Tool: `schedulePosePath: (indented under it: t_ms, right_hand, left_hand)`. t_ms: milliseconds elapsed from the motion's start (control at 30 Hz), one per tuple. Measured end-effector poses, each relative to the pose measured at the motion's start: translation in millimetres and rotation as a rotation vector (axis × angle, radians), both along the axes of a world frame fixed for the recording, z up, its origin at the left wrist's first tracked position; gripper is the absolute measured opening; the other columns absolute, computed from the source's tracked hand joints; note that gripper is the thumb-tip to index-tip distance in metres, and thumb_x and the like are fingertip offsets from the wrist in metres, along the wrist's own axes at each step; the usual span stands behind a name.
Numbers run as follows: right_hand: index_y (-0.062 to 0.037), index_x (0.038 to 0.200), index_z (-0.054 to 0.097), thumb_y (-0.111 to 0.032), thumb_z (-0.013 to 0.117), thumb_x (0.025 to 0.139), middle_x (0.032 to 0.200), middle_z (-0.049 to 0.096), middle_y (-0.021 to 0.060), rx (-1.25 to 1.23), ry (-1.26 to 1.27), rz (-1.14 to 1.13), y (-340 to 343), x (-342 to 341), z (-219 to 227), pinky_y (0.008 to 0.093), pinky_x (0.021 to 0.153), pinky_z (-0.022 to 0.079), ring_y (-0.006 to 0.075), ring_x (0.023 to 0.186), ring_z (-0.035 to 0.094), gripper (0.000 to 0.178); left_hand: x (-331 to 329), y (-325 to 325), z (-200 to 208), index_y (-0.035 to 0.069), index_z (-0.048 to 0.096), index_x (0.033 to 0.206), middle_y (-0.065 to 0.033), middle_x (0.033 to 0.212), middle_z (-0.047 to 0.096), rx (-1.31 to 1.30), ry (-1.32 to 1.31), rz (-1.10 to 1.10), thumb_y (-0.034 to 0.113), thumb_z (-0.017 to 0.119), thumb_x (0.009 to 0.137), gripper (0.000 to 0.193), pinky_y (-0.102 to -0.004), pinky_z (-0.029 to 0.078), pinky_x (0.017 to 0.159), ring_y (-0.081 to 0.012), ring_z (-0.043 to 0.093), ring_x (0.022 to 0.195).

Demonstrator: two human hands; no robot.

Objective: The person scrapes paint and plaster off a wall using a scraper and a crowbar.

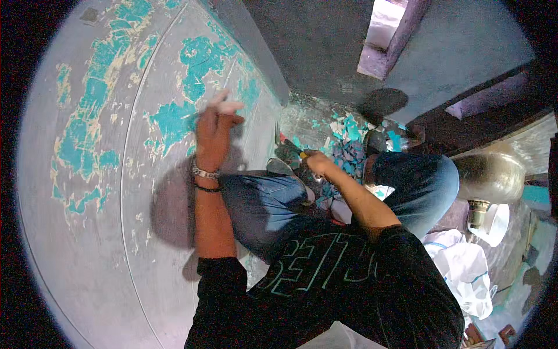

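Observation:
My left hand [214, 136] is raised beside the grey wall [157, 227], its fingers apart and slightly blurred, with nothing plainly held. A bracelet and a dark band circle its wrist. Turquoise patches [174, 125] show on the wall where the grey coat is gone, some edged in cream. Low between my knees, my right hand [318, 163] is closed around a hand tool with a yellow and black handle [303, 155]. The tool's working end is too dark to make out. Turquoise and grey paint flakes [347, 131] lie heaped on the floor beyond that hand.
My bent knees in jeans [421, 186] flank the flakes. On the right are a rounded metal vessel [488, 176], a white container [493, 225] and a white plastic bag [462, 270]. A dark grey wall [325, 46] with a bright slot closes off the far side.

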State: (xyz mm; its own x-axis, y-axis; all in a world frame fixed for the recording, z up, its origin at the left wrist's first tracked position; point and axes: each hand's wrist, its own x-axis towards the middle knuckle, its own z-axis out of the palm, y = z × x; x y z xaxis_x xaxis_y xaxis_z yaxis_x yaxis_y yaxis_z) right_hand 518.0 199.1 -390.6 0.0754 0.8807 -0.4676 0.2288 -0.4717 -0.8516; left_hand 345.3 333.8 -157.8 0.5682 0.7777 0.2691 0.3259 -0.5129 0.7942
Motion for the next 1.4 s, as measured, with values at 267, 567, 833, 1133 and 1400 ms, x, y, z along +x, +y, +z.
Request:
schedulePosePath:
  t_ms: [267, 567, 833, 1133, 1400]
  right_hand:
    - [-0.0057, 0.099, 0.061, -0.027, 0.047, 0.083, 0.085, 0.063, 0.0235, 0.122, -0.336, 0.433, 28.2, 1.3, -5.1, 0.0426, 0.068, 0.047, 0.0356, 0.073, 0.060, 0.030]
    - [-0.0049, 0.106, 0.062, -0.025, 0.049, 0.081, 0.102, 0.062, 0.0228, -0.092, -0.299, 0.338, 31.7, -8.2, 72.7, 0.0426, 0.084, 0.046, 0.0390, 0.096, 0.059, 0.035]
    - [-0.0070, 0.107, 0.061, -0.025, 0.051, 0.079, 0.101, 0.062, 0.0250, -0.106, -0.391, 0.105, 43.9, -1.8, 19.3, 0.0441, 0.089, 0.046, 0.0396, 0.100, 0.058, 0.035]
    - [-0.0084, 0.112, 0.058, -0.027, 0.054, 0.079, 0.094, 0.062, 0.0260, -0.103, -0.457, 0.201, 29.7, -6.8, 72.9, 0.0473, 0.078, 0.048, 0.0422, 0.088, 0.060, 0.038]
    - [-0.0095, 0.110, 0.057, -0.026, 0.054, 0.079, 0.092, 0.062, 0.0257, -0.093, -0.453, 0.190, 42.3, -1.8, 58.6, 0.0484, 0.077, 0.047, 0.0424, 0.087, 0.060, 0.035]
  left_hand:
    - [3.9, 15.6, -17.6, 0.003, 0.042, 0.129, -0.0091, 0.087, 0.060, -0.236, -0.100, 0.047, 0.021, 0.047, 0.093, 0.040, -0.0279, 0.049, 0.067, -0.0142, 0.058, 0.068]
    - [2.9, 16.8, -11.7, -0.002, 0.030, 0.136, -0.0098, 0.081, 0.058, -0.237, -0.164, 0.085, 0.010, 0.042, 0.094, 0.045, -0.0263, 0.048, 0.066, -0.0140, 0.057, 0.065]
    - [15.2, 17.1, -9.3, -0.001, 0.035, 0.132, -0.0100, 0.079, 0.058, -0.284, -0.147, 0.091, 0.021, 0.043, 0.095, 0.044, -0.0286, 0.048, 0.068, -0.0163, 0.059, 0.065]
    - [8.4, 19.4, -12.6, 0.000, 0.031, 0.134, -0.0086, 0.080, 0.055, -0.292, -0.201, 0.087, 0.009, 0.041, 0.094, 0.042, -0.0278, 0.048, 0.065, -0.0142, 0.056, 0.067]
    - [7.6, 29.2, -34.7, 0.000, 0.044, 0.118, -0.0082, 0.079, 0.056, 0.081, -0.063, -0.093, 0.007, 0.042, 0.094, 0.025, -0.0279, 0.048, 0.063, -0.0146, 0.058, 0.064]
